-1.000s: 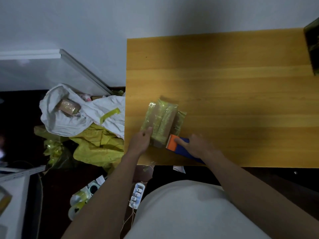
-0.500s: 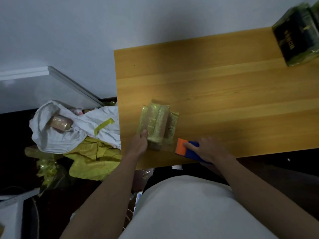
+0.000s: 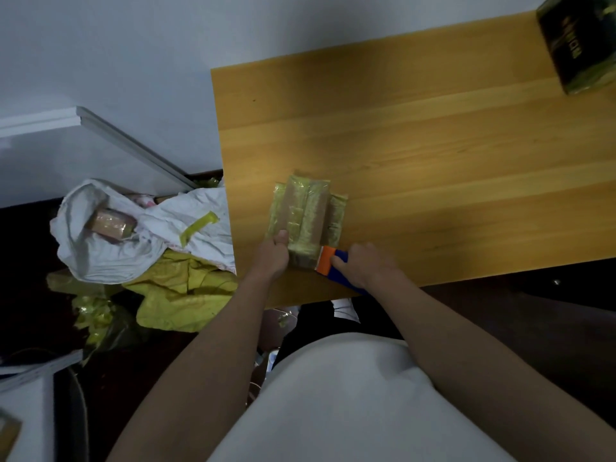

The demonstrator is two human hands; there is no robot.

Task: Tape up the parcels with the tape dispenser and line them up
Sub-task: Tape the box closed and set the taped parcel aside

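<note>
Your right hand [image 3: 365, 266] is wrapped around the blue handle of the tape dispenser [image 3: 330, 265], whose orange head sits against the near right corner of the parcel [image 3: 305, 221]. Your left hand [image 3: 271, 256] steadies that parcel from its near left end, thumb laid on the top face and the other fingers curled down the side, so it grips rather than merely rests. The parcel lies near the front left corner of the table [image 3: 433, 145], close to the edge, already shiny with yellowish tape along its length; beside it on the right a lower wrapped piece touches it, and whether that is a separate parcel you cannot tell from here.

You look to be in the taping step, with the dispenser just meeting the box. The next move probably calls for a firm downward press from the left hand while the right draws the dispenser along the parcel, keeping the tape flat. A dark parcel [image 3: 573, 45] sits well apart at the far right corner, likely where the line forms.
</note>
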